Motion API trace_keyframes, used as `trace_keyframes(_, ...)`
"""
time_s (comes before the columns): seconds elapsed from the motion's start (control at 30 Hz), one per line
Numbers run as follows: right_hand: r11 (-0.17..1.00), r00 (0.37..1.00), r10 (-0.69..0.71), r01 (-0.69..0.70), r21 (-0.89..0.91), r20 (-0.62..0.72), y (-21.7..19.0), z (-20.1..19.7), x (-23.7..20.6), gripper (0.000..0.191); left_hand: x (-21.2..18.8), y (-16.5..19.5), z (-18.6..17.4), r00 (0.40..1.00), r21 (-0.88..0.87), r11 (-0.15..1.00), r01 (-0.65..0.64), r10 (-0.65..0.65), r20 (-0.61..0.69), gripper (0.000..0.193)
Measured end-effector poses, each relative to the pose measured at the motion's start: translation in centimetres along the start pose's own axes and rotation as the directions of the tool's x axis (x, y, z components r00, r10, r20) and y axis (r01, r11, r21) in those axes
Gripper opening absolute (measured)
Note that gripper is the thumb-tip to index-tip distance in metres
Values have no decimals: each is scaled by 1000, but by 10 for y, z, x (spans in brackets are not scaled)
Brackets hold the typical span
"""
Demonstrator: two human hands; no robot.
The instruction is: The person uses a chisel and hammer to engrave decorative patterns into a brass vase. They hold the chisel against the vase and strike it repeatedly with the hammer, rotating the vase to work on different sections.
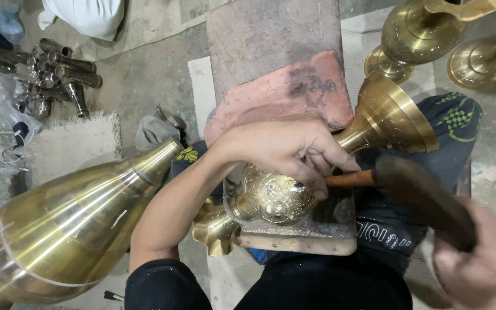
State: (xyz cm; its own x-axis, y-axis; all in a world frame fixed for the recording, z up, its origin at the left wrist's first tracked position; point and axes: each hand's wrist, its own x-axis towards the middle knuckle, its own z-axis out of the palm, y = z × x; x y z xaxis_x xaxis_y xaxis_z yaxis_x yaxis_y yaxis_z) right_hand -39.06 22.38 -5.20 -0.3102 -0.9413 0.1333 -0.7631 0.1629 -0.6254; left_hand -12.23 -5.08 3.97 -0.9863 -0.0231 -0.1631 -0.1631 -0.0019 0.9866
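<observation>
Two hands on an engraved brass vase

Centre frame, the brass vase (276, 198) lies sideways across a block (299, 238). Left hand (285, 149) arches over its belly, fingers pinched on a small tool (348, 179). Right hand (477, 267), lower right and blurred, grips a dark mallet (423, 201) just beside the vase's flared foot.

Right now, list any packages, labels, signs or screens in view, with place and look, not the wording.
No signs or screens.
Crumpled blue plastic bag: top left, on the floor.
White printed lettering: on dark cloth below the engraved brass vase.
</observation>
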Motion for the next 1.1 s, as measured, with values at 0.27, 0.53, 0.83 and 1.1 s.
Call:
trace_keyframes(0.27, 988, 997, -38, 27, -155, -69, -24, 5, -5, 15, 14, 9, -9, 970, 186, 983, 15, -59, 236, 47)
trace_keyframes(0.53, 1000, 991, 7, -7, 4, -136, -14, 11, -25, 20, 18, -5, -10, 937, -56, 998, 15, 5, 349, 49)
trace_keyframes(0.83, 987, 987, 156, -155, -31, 25, 4, 16, -20, 40, -13, 2, -15, 940, 379, 894, -241, 311, -137, 40)
trace_keyframes(1.1, 846, 835, 502, -421, -327, 227, 23, 50, 15, 67, -125, -18, 20, 572, 205, 976, 74, 127, -810, 23)
